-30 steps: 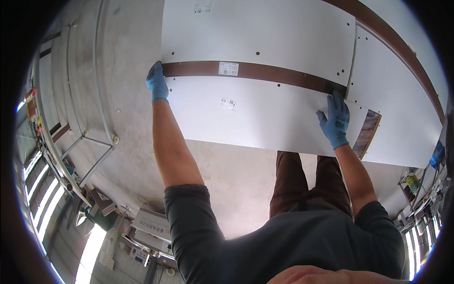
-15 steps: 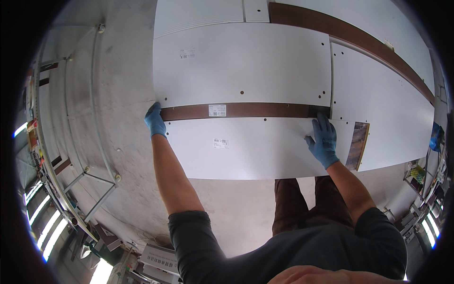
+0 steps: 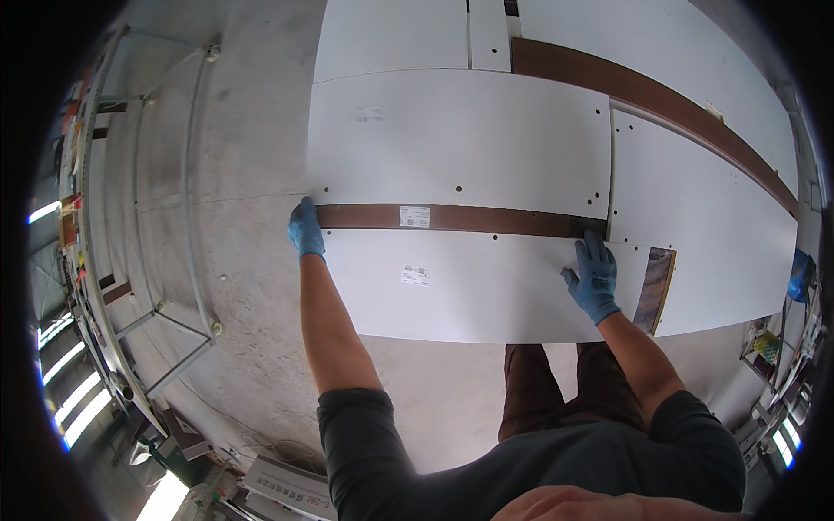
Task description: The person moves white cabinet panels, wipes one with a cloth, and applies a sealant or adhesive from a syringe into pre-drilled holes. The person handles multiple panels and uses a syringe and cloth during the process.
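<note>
View from above of a person bent over flat boards on a concrete floor [image 3: 234,260]. Both hands wear blue gloves. The left hand [image 3: 306,229] curls over the left end of a long white board [image 3: 486,291], at the corner where its brown edge strip [image 3: 452,218] begins; the fingers wrap the end, so the hand is closed on the board. The right hand [image 3: 594,276] lies flat on the top face of the same board near its right end, fingers spread and pointing toward the brown strip, pressing rather than pinching.

The white board is a thin, smooth, matt rectangle spanning the space between the two hands. Its far long side shows the dark brown strip with a wood-like tone, which carries a small white label [image 3: 414,216]; a second label [image 3: 417,275] sits on the white face just nearer the person. Just right of the right hand lies a short brown panel piece [image 3: 654,278] with a grained look.

Beyond the hands, touching the brown strip, lies a larger white panel [image 3: 460,139] with small drilled holes near its edges. More white panels [image 3: 704,217] extend right of the right hand, crossed by a long brown band [image 3: 651,100]. Left of the left hand stands a grey metal frame [image 3: 174,174] of thin tubes. No containers are clearly visible.
</note>
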### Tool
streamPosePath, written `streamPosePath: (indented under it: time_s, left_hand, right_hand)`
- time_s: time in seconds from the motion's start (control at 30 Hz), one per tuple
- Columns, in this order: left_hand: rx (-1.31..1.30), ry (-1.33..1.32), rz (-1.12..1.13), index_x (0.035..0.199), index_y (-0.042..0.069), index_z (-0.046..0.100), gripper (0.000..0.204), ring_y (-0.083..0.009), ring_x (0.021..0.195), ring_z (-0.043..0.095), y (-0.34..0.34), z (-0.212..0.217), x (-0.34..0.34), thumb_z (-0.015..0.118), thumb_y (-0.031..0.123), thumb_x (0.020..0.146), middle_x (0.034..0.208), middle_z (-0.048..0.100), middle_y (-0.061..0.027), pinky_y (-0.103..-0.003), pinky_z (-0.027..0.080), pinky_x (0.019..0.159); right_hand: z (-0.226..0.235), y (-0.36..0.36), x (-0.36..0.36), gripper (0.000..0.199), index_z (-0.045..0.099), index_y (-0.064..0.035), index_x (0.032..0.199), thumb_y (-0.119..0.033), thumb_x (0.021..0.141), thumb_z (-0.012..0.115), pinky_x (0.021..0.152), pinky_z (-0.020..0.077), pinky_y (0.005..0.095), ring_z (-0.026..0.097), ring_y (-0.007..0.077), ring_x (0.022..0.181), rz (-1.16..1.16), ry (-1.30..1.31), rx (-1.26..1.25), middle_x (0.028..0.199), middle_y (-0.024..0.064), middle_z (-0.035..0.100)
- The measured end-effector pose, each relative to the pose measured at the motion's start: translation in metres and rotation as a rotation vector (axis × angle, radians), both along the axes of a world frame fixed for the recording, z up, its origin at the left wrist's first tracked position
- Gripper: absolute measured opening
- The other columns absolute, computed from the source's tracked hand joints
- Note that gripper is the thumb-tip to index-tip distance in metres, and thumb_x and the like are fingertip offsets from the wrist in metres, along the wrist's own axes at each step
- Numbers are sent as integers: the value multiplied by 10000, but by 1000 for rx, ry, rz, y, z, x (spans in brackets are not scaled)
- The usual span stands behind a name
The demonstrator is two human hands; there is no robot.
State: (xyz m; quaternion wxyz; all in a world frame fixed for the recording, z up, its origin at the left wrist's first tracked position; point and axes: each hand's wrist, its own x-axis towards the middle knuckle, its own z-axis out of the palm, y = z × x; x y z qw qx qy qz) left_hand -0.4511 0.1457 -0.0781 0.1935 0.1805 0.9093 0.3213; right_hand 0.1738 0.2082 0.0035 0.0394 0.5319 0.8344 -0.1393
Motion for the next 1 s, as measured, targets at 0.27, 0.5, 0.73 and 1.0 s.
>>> streamPosePath:
  time_s: [0.27,0.5,0.73,1.0]
  left_hand:
    - [-358,442,-53,1588,44,418,811,-504,1526,297,-111,33,136,521,609,1015,1657,331,-293,-594,283,1218]
    - [-676,90,119,1623,53,362,920,-443,1560,264,-261,57,317,506,695,980,1687,299,-253,-588,271,1223]
    - [-491,-428,215,1497,-61,497,861,-359,1405,533,-375,68,488,676,579,950,1494,558,-278,-406,434,1147]
    - [-219,-594,202,1253,-30,689,520,-198,998,675,-395,66,614,755,379,940,1101,752,-111,-347,536,880]
  right_hand:
    - [3,-1,2,648,591,-38,1295,-241,735,846,1089,420,494,508,407,1331,19,81,64,1499,255,475]
    - [17,-10,17,686,586,-10,1347,-289,768,824,1117,411,498,468,400,1412,53,33,12,1575,252,433]
    - [43,-55,84,623,607,-17,1336,-299,807,778,1127,407,491,463,369,1427,205,83,17,1546,229,488]
    - [71,-112,247,607,631,-43,1333,-341,817,749,1092,460,483,542,334,1364,152,-179,-306,1471,175,578]
